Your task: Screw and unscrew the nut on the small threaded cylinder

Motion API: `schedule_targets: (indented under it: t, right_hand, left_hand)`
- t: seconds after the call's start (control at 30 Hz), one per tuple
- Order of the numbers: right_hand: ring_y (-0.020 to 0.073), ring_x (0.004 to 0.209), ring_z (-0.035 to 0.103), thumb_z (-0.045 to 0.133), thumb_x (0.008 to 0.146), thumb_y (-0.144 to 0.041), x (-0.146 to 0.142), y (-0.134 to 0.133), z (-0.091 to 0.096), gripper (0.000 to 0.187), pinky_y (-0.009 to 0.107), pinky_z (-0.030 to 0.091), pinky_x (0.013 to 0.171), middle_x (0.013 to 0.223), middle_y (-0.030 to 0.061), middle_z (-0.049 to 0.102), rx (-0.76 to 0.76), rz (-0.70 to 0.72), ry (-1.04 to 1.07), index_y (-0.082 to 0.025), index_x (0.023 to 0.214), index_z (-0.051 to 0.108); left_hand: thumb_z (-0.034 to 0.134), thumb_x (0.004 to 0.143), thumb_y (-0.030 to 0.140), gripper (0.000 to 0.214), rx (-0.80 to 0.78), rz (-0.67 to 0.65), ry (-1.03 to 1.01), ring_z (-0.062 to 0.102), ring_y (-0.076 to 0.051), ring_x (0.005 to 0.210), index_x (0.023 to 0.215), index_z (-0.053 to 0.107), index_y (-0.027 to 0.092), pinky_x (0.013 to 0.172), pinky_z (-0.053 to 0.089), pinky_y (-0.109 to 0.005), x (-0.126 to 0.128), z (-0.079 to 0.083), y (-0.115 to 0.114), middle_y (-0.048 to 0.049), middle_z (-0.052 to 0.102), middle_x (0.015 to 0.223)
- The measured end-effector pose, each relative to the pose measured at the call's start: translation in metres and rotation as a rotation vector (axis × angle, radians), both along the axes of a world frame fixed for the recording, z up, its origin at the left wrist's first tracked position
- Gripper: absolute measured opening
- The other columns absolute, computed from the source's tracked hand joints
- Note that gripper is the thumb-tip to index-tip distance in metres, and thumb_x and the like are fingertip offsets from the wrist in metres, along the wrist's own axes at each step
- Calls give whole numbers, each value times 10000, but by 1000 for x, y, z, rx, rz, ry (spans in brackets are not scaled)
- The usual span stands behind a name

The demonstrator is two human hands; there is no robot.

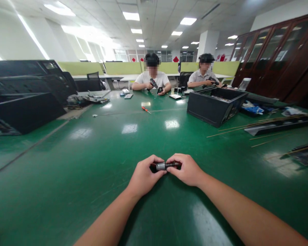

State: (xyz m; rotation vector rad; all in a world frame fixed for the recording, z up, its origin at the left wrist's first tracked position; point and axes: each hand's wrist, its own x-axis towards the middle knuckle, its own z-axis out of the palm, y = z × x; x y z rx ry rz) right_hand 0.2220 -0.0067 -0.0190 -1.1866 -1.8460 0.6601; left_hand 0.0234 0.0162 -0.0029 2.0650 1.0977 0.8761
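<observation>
Between my hands, just above or on the green tabletop, is a small part (161, 166) with a silver metal cylinder and a thinner, dark ridged shaft, lying roughly level. My left hand (146, 174) is closed around the cylinder end, thumb below and fingers above. At the shaft end, my right hand (186, 169) pinches between thumb and bent fingers. Both outer ends of the part are partly hidden by my fingers, so I cannot make out its exact kind.
An orange screwdriver (145, 109) lies mid-table (105, 136). A black computer case (207, 107) stands right, near thin rods (228, 130); more dark cases (28, 112) stand left. Two people sit across the table, one holding a power drill (153, 83).
</observation>
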Motion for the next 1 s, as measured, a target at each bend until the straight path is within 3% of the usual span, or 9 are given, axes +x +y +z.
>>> schedule_targets:
  t: [1.0]
  right_hand:
    - [162, 704, 605, 723, 768, -210, 2, -1, 3, 60, 278, 422, 655, 769, 14, 698, -28, -9, 62, -209, 825, 743]
  left_hand:
    - [733, 769, 246, 195, 104, 2, 2, 660, -179, 887, 955, 674, 236, 804, 482, -292, -1, -3, -2, 6, 713, 938]
